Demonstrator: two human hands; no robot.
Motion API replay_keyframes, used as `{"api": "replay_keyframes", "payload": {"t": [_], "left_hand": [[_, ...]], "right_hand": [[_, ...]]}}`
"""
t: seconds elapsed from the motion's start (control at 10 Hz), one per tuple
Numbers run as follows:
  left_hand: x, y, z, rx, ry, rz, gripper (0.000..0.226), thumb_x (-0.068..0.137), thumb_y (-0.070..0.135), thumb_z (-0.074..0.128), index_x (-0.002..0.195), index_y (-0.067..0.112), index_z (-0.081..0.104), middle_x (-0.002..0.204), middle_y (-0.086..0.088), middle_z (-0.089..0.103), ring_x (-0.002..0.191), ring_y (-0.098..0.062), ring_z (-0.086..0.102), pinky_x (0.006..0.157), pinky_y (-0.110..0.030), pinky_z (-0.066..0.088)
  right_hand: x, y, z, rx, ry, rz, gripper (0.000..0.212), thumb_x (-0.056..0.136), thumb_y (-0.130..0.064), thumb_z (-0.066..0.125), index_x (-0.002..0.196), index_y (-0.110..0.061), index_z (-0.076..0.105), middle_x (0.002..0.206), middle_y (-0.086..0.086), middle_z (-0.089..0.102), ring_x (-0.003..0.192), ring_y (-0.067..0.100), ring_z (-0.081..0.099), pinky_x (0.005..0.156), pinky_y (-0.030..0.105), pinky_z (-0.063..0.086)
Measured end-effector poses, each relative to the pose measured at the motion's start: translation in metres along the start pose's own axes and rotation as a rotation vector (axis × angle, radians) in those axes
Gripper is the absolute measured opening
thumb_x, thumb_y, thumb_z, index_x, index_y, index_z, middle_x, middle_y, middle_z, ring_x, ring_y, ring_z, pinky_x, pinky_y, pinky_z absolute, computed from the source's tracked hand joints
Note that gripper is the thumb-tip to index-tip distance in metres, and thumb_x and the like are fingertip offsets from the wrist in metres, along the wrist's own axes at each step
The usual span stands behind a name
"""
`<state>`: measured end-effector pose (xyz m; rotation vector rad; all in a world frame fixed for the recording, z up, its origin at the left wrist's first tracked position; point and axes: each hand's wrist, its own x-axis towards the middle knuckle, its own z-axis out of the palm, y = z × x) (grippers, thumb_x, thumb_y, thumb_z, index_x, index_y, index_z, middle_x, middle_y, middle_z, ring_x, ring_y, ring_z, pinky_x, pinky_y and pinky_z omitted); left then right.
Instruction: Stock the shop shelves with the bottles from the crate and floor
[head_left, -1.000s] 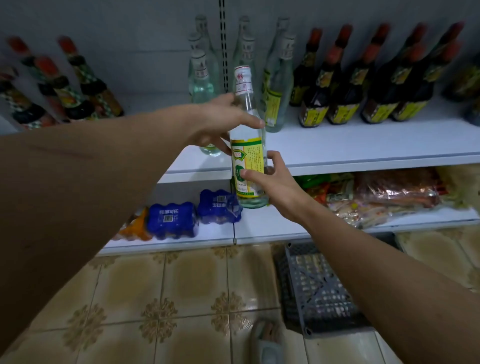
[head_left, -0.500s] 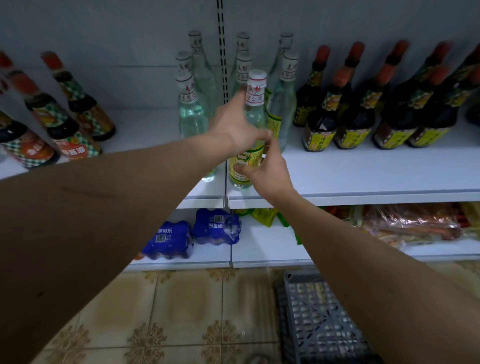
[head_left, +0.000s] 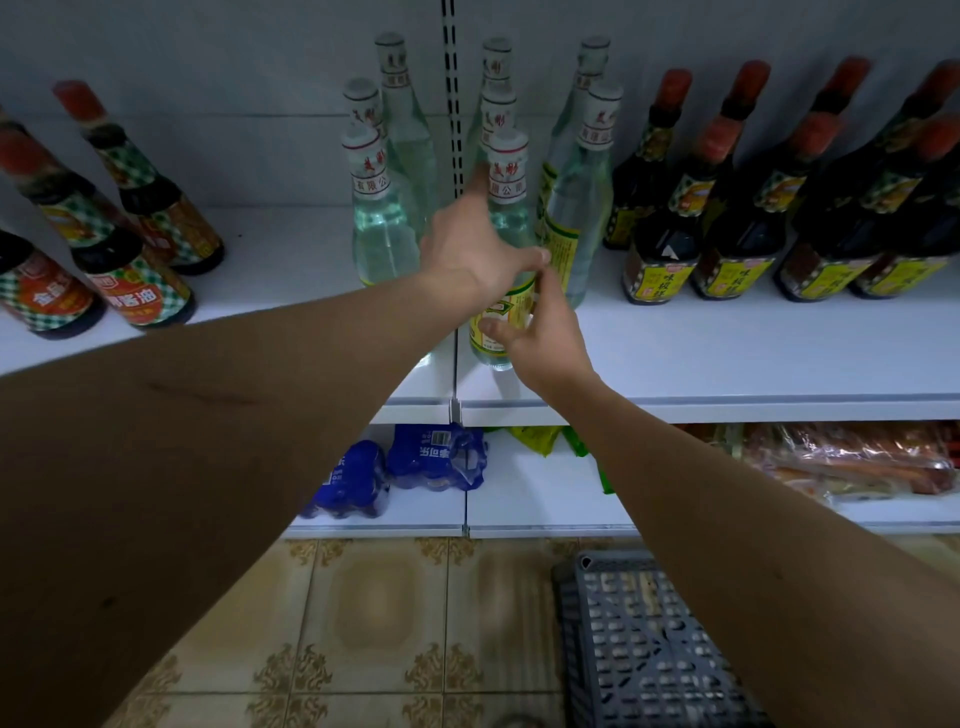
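A clear glass bottle (head_left: 506, 182) with a white cap and a yellow-green label stands upright on the white upper shelf (head_left: 727, 353), near its front edge. My left hand (head_left: 472, 249) wraps around the bottle's shoulder. My right hand (head_left: 545, 338) holds its lower body at the label. Several matching clear bottles (head_left: 382, 223) stand right behind and beside it. The grey plastic crate (head_left: 644, 644) sits on the floor at the lower right, partly hidden by my right arm.
Dark sauce bottles with red caps (head_left: 737, 223) fill the shelf's right side. Checked-label sauce bottles (head_left: 130, 270) stand at the left. The lower shelf holds blue packs (head_left: 436, 457) and wrapped snack packets (head_left: 852, 462). Patterned floor tiles (head_left: 384, 623) lie below.
Both hands have lifted the clear bottle from in front of the lower shelf up onto the upper shelf, where it now stands in front of the other clear bottles.
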<state>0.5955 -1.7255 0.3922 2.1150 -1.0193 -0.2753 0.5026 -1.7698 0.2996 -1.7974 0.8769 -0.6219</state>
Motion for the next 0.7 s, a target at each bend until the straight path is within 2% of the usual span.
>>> {"api": "replay_keyframes", "payload": {"t": [0.1, 0.2, 0.3, 0.4, 0.5, 0.6, 0.7], "left_hand": [[0.000, -0.001, 0.003, 0.008, 0.032, -0.017, 0.083, 0.068, 0.039, 0.084, 0.138, 0.024, 0.041, 0.130, 0.003, 0.061, 0.121, -0.025, 0.056, 0.096, -0.031, 0.044], [-0.004, -0.001, 0.007, -0.003, 0.063, -0.053, 0.073, 0.069, 0.038, 0.083, 0.130, 0.023, 0.044, 0.124, 0.002, 0.063, 0.114, -0.026, 0.059, 0.084, -0.026, 0.040], [-0.004, -0.001, 0.009, -0.022, 0.054, -0.066, 0.071, 0.070, 0.037, 0.083, 0.127, 0.022, 0.043, 0.121, 0.000, 0.063, 0.111, -0.027, 0.060, 0.081, -0.028, 0.041], [-0.004, -0.001, 0.007, -0.040, 0.029, -0.102, 0.074, 0.069, 0.042, 0.083, 0.127, 0.018, 0.043, 0.125, -0.002, 0.062, 0.114, -0.027, 0.059, 0.087, -0.030, 0.047], [-0.006, -0.003, 0.004, -0.050, -0.008, -0.126, 0.077, 0.069, 0.044, 0.083, 0.128, 0.016, 0.043, 0.127, -0.005, 0.060, 0.117, -0.027, 0.058, 0.094, -0.037, 0.050], [-0.010, 0.003, -0.004, -0.061, -0.013, -0.122, 0.075, 0.069, 0.046, 0.083, 0.126, 0.014, 0.044, 0.127, -0.006, 0.060, 0.117, -0.028, 0.057, 0.091, -0.034, 0.049], [-0.017, 0.012, -0.014, -0.054, 0.021, -0.125, 0.075, 0.070, 0.047, 0.082, 0.125, 0.014, 0.044, 0.128, -0.007, 0.059, 0.117, -0.029, 0.056, 0.087, -0.032, 0.045]], "right_hand": [[0.003, -0.001, 0.000, -0.014, -0.013, 0.001, 0.064, 0.083, -0.018, 0.074, 0.134, -0.025, 0.037, 0.117, -0.008, 0.060, 0.107, 0.012, 0.058, 0.089, 0.030, 0.046], [0.003, -0.002, 0.000, -0.039, -0.033, 0.013, 0.066, 0.083, -0.018, 0.074, 0.136, -0.024, 0.034, 0.106, -0.016, 0.054, 0.099, 0.007, 0.053, 0.083, 0.026, 0.041], [0.004, -0.004, -0.002, -0.057, -0.049, 0.026, 0.069, 0.084, -0.019, 0.073, 0.139, -0.023, 0.031, 0.103, -0.018, 0.051, 0.097, 0.007, 0.052, 0.082, 0.026, 0.040], [0.003, -0.009, -0.007, -0.079, -0.073, 0.050, 0.077, 0.083, -0.025, 0.075, 0.143, -0.020, 0.027, 0.119, -0.012, 0.054, 0.110, 0.014, 0.055, 0.086, 0.028, 0.042], [-0.001, -0.010, -0.014, -0.101, -0.074, 0.062, 0.084, 0.079, -0.029, 0.079, 0.145, -0.017, 0.027, 0.140, -0.002, 0.048, 0.126, 0.018, 0.049, 0.095, 0.030, 0.042], [-0.009, -0.018, -0.033, -0.168, -0.087, 0.034, 0.092, 0.077, -0.036, 0.080, 0.148, -0.017, 0.025, 0.151, 0.002, 0.040, 0.136, 0.019, 0.041, 0.106, 0.034, 0.039], [-0.019, -0.033, -0.046, -0.232, -0.070, 0.019, 0.093, 0.078, -0.044, 0.077, 0.150, -0.020, 0.023, 0.152, 0.001, 0.038, 0.138, 0.018, 0.040, 0.109, 0.038, 0.039]]}}
